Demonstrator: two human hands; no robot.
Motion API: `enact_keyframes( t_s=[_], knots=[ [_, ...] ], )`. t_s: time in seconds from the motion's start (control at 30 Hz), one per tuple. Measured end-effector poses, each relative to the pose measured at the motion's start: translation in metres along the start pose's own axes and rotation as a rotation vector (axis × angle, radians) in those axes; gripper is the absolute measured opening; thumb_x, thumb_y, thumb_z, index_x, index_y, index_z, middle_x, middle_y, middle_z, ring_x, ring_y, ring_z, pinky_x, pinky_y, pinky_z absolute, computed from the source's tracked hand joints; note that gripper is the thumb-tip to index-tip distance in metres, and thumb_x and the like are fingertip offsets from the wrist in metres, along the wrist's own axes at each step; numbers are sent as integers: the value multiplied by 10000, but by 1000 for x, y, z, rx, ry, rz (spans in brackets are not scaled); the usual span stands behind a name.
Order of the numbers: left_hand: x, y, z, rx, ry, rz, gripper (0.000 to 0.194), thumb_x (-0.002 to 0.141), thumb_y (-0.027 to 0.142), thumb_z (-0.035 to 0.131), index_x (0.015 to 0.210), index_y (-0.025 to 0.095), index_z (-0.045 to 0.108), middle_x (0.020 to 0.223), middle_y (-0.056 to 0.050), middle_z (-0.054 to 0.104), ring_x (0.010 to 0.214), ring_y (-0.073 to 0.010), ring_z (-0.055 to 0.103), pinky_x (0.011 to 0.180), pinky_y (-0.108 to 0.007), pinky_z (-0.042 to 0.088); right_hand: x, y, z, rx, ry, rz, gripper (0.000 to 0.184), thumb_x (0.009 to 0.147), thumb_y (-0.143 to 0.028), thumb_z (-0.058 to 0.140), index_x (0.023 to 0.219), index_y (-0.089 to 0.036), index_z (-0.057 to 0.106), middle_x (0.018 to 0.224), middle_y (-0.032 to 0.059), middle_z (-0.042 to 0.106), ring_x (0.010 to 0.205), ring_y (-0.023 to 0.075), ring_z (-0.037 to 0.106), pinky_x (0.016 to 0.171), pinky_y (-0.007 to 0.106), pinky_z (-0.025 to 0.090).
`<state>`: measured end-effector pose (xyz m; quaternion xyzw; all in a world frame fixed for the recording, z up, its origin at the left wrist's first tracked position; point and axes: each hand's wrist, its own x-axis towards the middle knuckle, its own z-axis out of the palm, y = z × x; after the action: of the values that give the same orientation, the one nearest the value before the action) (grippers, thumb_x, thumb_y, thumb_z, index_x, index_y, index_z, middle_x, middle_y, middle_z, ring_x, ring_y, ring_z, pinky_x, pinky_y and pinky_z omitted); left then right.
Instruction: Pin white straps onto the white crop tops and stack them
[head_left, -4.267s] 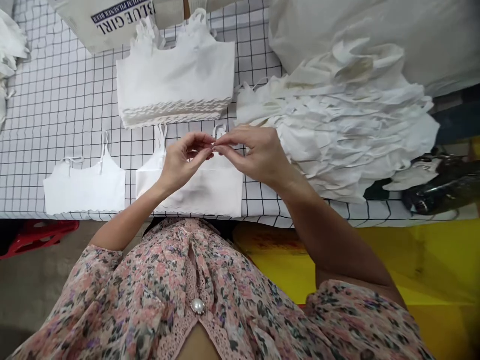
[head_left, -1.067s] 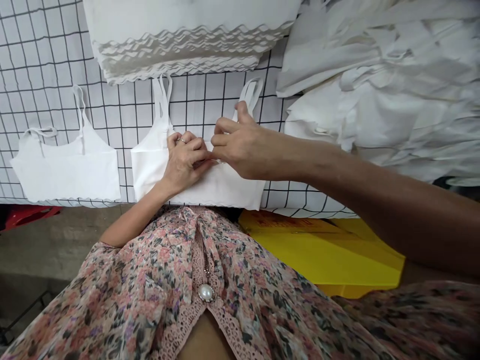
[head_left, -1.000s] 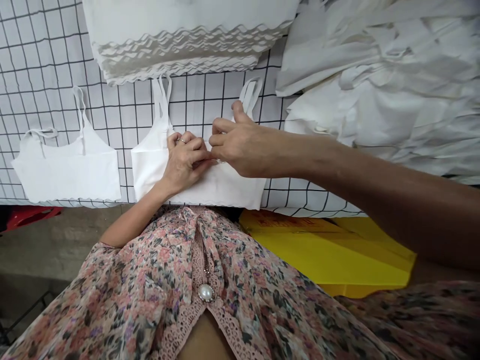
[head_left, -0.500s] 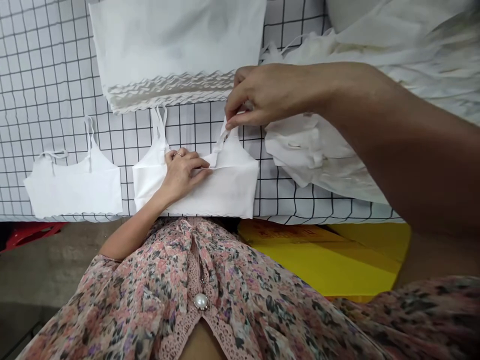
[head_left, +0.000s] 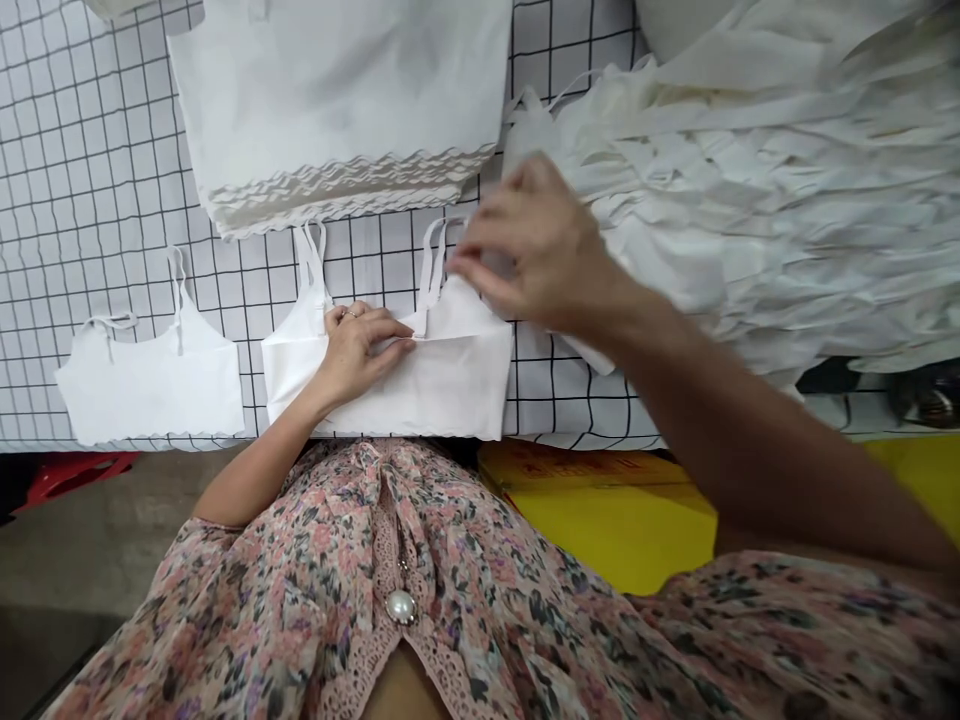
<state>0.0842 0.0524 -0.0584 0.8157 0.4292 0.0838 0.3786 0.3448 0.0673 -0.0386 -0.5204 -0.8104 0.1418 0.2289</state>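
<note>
A white camisole bra top [head_left: 457, 380] lies flat in front of me with its straps pointing away. My left hand [head_left: 364, 350] rests on its neckline, fingers stretched out and thumb near the base of the right strap [head_left: 429, 270]. Blurred by motion, my right hand [head_left: 536, 245] hovers over the top's right shoulder, just beside that strap. Its fingers are curved and apart, and nothing shows between them. The strap stands as a loose loop on the cloth.
A similar white top [head_left: 154, 390] lies to the left. Beyond is a stack of white garments with wavy hems [head_left: 337, 100]. A large heap of white garments [head_left: 787, 220] fills the right side. Black-and-white checked cloth [head_left: 90, 200] covers the table; a yellow box [head_left: 600, 525] sits below its edge.
My right hand has let go of the right strap and shifted right and towards me. The strap now lies in a loop. My left hand stays on the top.
</note>
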Motion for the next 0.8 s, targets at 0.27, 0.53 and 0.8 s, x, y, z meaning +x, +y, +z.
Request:
enact_keyframes(
  t_s=[0.27, 0.53, 0.8],
  knots=[
    [1, 0, 4, 44, 39, 0, 188, 1038, 412, 697, 991, 291, 832, 914, 11, 744, 1046, -220, 598, 1101, -464, 295, -64, -59, 69, 68, 33, 207, 324, 1061, -366, 534, 834, -193, 687, 901, 86, 663, 1111, 339, 577, 1030, 644, 421],
    [-2, -7, 10, 65, 85, 27, 155, 996, 418, 749, 1044, 282, 806, 972, -1, 777, 1087, -243, 586, 1084, -460, 290, -49, -15, 37, -56, 202, 228, 323, 1085, -311, 440, 971, -218, 727, 998, 137, 684, 1125, 359, 576, 1006, 616, 456],
    [-2, -13, 8, 80, 77, 72, 168, 1033, 419, 696, 1043, 290, 804, 988, -13, 776, 1050, -237, 596, 1043, -455, 289, 31, 42, 47, -282, 182, 103, 201, 1017, -317, 591, 973, -185, 737, 1022, 151, 745, 1183, 343, 513, 1154, 735, 318]
  ],
)
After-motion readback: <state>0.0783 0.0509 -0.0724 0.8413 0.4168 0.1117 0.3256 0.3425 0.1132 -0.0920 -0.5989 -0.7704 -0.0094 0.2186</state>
